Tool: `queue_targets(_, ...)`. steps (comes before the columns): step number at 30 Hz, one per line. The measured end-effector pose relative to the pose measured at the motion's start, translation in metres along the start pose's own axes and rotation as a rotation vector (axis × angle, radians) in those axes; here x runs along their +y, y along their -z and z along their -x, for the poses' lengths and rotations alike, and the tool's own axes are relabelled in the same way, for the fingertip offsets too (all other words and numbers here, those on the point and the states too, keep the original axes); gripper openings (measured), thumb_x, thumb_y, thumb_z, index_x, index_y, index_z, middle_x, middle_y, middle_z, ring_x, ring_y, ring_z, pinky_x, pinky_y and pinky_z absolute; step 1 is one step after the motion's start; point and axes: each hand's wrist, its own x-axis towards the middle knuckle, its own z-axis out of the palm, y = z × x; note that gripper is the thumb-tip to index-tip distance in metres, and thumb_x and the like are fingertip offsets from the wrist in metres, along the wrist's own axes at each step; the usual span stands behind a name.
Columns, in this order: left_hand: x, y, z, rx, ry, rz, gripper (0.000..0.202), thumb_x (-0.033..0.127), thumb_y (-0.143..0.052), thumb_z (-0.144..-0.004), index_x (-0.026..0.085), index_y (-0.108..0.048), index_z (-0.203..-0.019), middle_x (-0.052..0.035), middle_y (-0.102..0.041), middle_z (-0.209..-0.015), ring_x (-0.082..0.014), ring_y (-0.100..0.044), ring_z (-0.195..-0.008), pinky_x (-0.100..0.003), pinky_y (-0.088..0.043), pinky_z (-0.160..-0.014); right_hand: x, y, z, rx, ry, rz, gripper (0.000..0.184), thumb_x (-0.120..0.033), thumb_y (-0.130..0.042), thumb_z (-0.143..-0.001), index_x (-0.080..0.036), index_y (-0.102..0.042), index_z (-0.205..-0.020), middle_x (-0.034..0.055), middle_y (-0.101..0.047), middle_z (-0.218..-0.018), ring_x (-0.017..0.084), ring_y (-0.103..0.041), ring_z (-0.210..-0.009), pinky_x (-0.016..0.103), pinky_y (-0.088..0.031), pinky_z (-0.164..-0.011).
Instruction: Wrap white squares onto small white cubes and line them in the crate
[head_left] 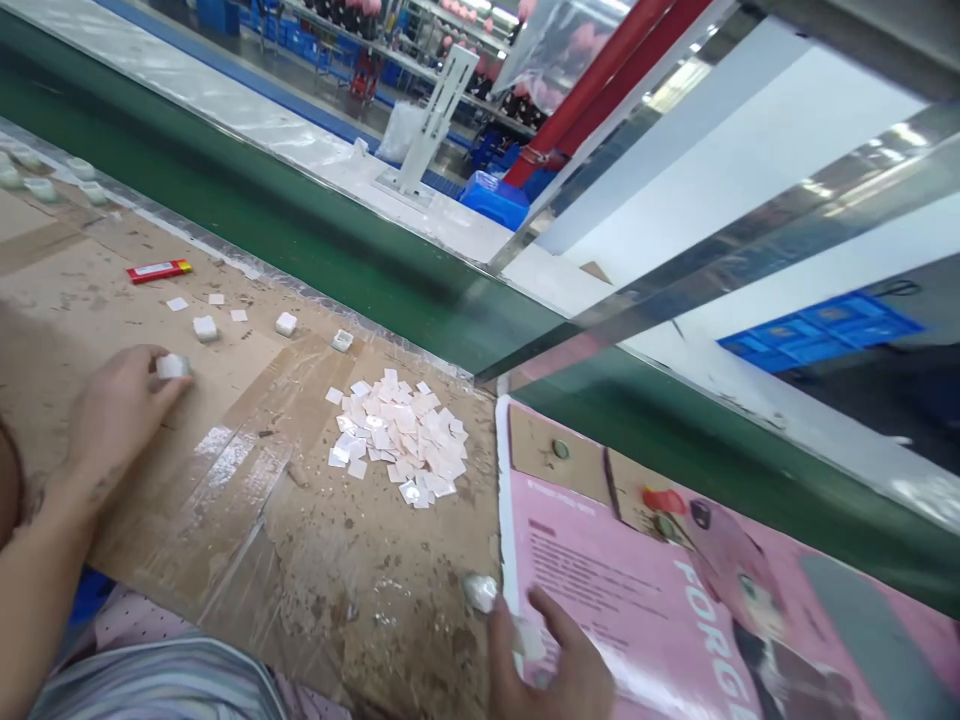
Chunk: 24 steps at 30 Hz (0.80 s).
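Observation:
My left hand [124, 415] pinches a small white block [174, 367] just above the cardboard-covered bench. At the lower right, my right hand [555, 665] has thumb and finger around a pale, translucent piece [529, 638]; blur hides its exact shape. Touching or very near that thumb is a shiny whitish lump [480, 592] at the cardboard's edge. Between the hands lies a loose pile of thin pale-pink square pieces [405, 430]. Beyond my left hand stand similar small white blocks [205, 328], with several single squares [177, 304] beside them.
A red packet with a yellow end [159, 271] lies at the left, near more pale small pieces [41, 189]. A pink printed sheet [600, 580] covers the right side. Behind runs a green conveyor belt [360, 270]; a metal frame post [622, 295] rises at its near side.

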Motion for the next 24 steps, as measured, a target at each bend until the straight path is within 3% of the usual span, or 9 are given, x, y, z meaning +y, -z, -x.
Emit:
queue_targets(2,0.028,-0.005,0.028,-0.069,-0.094,0.059,0.045,0.052,-0.043,-0.092,0.018,-0.058,-0.115,-0.0103,-0.065,-0.103,-0.026,-0.064,-0.092,-0.041,-0.044,-0.074,-0.041,-0.001,-0.018,-0.013,0.126,-0.15,0.024,-0.042,-0.056,-0.095,-0.022,-0.061,-0.108,0.0137,-0.071,-0.092,0.033,-0.07,-0.084,0.046,-0.059,-0.065)
queue_targets(4,0.054,-0.011,0.059,-0.189,-0.262,0.154,0.029,0.048,-0.046,-0.091,0.028,-0.062,-0.103,-0.0028,-0.07,-0.096,-0.0199,-0.066,-0.082,-0.033,-0.048,-0.071,-0.076,-0.011,-0.031,-0.113,0.217,-0.203,0.021,-0.036,-0.047,-0.1,-0.022,-0.062,-0.107,0.0105,-0.071,-0.095,0.028,-0.07,-0.089,0.042,-0.06,-0.071)
queue_targets(8,0.081,-0.026,0.107,-0.329,-0.491,0.27,0.009,0.026,-0.06,-0.085,0.027,-0.064,-0.092,0.0024,-0.069,-0.086,-0.0184,-0.067,-0.077,-0.029,-0.048,-0.065,-0.117,-0.035,-0.041,-0.266,0.348,-0.305,0.022,-0.025,-0.043,-0.103,-0.022,-0.063,-0.109,0.0082,-0.07,-0.101,0.022,-0.07,-0.097,0.034,-0.059,-0.078)
queue_targets(11,0.079,-0.036,0.123,-0.366,-0.538,0.311,0.016,0.018,-0.065,-0.083,0.025,-0.063,-0.096,0.0021,-0.068,-0.091,-0.0183,-0.066,-0.081,-0.028,-0.05,-0.069,-0.129,-0.039,-0.036,-0.432,0.342,-0.488,0.018,-0.027,-0.049,-0.102,-0.02,-0.063,-0.11,0.0071,-0.07,-0.102,0.02,-0.069,-0.097,0.034,-0.06,-0.082)
queue_targets(14,0.068,-0.041,0.13,-0.386,-0.526,0.339,0.028,0.028,-0.069,-0.088,0.026,-0.061,-0.114,-0.0018,-0.067,-0.109,-0.0221,-0.063,-0.101,-0.033,-0.053,-0.085,-0.135,-0.03,-0.02,-0.541,0.226,-0.626,0.017,-0.023,-0.05,-0.101,-0.019,-0.062,-0.112,0.0065,-0.07,-0.101,0.018,-0.069,-0.093,0.032,-0.061,-0.08)
queue_targets(18,0.056,-0.038,0.137,-0.409,-0.562,0.401,0.036,0.036,-0.057,-0.098,0.029,-0.052,-0.134,-0.0018,-0.066,-0.126,-0.021,-0.055,-0.125,-0.035,-0.048,-0.106,-0.143,-0.018,0.013,-0.393,0.091,-0.662,0.02,-0.018,-0.05,-0.1,-0.02,-0.062,-0.116,0.0058,-0.067,-0.097,0.015,-0.068,-0.087,0.026,-0.06,-0.072)
queue_targets(20,0.052,-0.036,0.14,-0.403,-0.605,0.426,0.033,0.029,-0.049,-0.103,0.03,-0.053,-0.135,-0.0002,-0.067,-0.128,-0.0175,-0.055,-0.129,-0.032,-0.047,-0.109,-0.147,-0.017,0.03,-0.326,0.137,-0.601,0.026,-0.016,-0.05,-0.099,-0.021,-0.063,-0.121,0.0057,-0.067,-0.093,0.015,-0.067,-0.082,0.026,-0.059,-0.068)
queue_targets(24,0.046,-0.033,0.146,-0.348,-0.721,0.394,0.036,0.017,-0.041,-0.104,0.029,-0.057,-0.134,-0.0005,-0.066,-0.136,-0.0174,-0.05,-0.137,-0.034,-0.043,-0.113,-0.153,-0.019,0.053,-0.316,0.249,-0.476,0.034,-0.017,-0.051,-0.096,-0.021,-0.062,-0.128,0.0062,-0.068,-0.086,0.017,-0.063,-0.071,0.028,-0.055,-0.06)
